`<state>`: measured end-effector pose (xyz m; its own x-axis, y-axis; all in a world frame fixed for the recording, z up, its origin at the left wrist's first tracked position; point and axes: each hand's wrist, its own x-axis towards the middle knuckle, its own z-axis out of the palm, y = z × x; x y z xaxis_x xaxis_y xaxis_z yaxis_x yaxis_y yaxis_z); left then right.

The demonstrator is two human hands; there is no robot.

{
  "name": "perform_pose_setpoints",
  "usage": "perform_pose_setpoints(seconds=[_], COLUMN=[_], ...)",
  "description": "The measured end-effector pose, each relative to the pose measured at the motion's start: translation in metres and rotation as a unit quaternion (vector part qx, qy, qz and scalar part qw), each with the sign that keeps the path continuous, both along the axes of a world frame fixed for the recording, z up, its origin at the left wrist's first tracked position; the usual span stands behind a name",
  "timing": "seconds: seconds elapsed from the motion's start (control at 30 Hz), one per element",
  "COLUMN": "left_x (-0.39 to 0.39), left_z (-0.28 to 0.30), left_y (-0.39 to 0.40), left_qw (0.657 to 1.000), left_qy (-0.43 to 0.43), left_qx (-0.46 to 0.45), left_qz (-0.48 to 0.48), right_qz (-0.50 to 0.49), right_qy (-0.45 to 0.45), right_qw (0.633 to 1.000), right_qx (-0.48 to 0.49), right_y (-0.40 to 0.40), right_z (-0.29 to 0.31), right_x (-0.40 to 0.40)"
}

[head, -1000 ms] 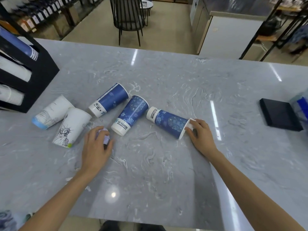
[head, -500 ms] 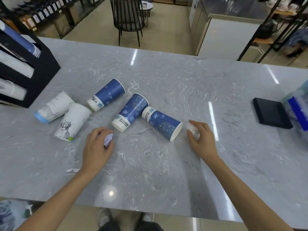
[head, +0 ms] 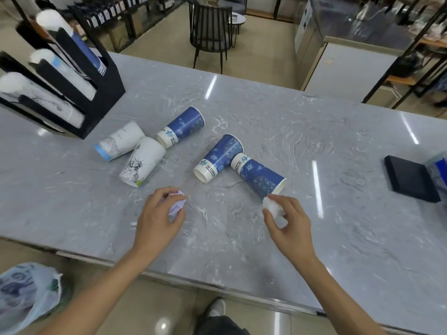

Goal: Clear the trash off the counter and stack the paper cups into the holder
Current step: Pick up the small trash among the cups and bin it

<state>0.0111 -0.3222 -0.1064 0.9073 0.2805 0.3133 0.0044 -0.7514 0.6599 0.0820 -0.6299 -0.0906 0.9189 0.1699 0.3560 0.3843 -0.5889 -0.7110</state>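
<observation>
Here each hand's fingers pinch a paper wad: left hand (head: pixel 158 220) a lilac wad (head: pixel 177 204), right hand (head: pixel 289 224) a white wad (head: pixel 273 207).

Five paper cups (head: pixel 221 157) lie on their sides across the middle of the counter (head: pixel 302 146), barring a low straight path toward the black cup holder (head: pixel 106 93) at its far left. Right of the cups the counter lies open as far as a black box (head: pixel 411 178). Nearer than the cups, bare counter runs to the near edge.
</observation>
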Motion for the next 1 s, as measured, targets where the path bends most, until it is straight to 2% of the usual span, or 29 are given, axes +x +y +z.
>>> perform_pose_setpoints(seconds=[0.37, 0.57, 0.7, 1.0], left_x=[-0.107, -0.179, -0.225, -0.308], left_z=[0.014, 0.002, -0.01, -0.036], left_y=[0.053, 0.099, 0.127, 0.188], left_qw=[0.998, 0.994, 0.989, 0.963], left_qy=[-0.039, -0.024, -0.044, -0.044], left_qx=[-0.036, -0.043, -0.041, -0.053], left_qz=[0.041, 0.102, 0.135, 0.261], right_qz=[0.093, 0.166, 0.216, 0.32], right_qy=[-0.017, -0.018, -0.008, 0.018], right_qw=[0.996, 0.986, 0.976, 0.946], right_qx=[-0.007, -0.006, -0.007, -0.038], right_y=[0.107, 0.175, 0.221, 0.33], right_z=[0.008, 0.002, -0.005, -0.015], right_x=[-0.083, -0.133, -0.164, -0.216])
